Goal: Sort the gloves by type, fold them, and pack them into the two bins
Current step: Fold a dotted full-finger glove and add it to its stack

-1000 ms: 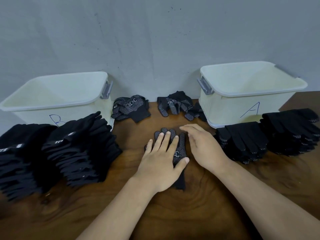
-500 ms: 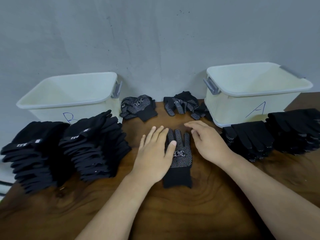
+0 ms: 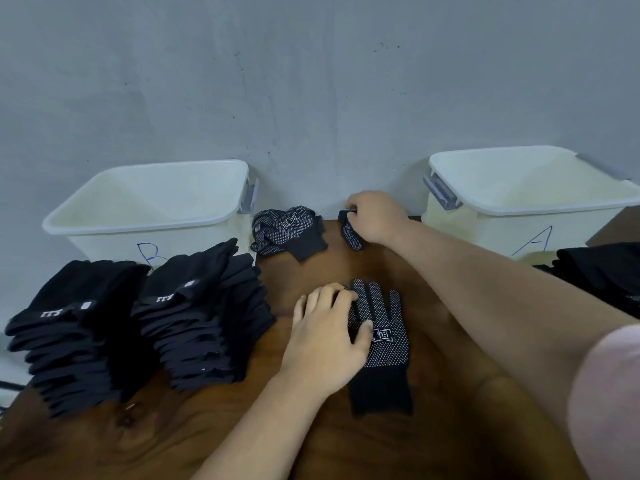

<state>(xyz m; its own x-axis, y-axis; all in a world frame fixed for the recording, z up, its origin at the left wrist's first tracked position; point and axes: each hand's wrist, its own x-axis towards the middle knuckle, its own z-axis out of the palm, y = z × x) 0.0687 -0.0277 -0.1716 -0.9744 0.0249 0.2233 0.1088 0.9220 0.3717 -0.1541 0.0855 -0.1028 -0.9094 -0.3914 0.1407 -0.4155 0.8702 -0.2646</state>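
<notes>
A table (image 3: 156, 438) stands against a wall (image 3: 311, 98). At its back edge sit two bins, the left bin (image 3: 138, 225) and the right bin (image 3: 519, 211), well apart. Between them lie a bunched glove (image 3: 287, 233), just beside the left bin, and to its right a far glove (image 3: 351, 235), under the right hand (image 3: 377, 216). In front of the left bin stand two glove stacks side by side, the outer stack (image 3: 69, 327) and the inner stack (image 3: 201, 313). In front of the right bin lies the right stack (image 3: 599, 271). Near the table's middle a flat glove (image 3: 384, 341) lies with its fingers toward the wall; the left hand (image 3: 325, 341) rests on its left side.
</notes>
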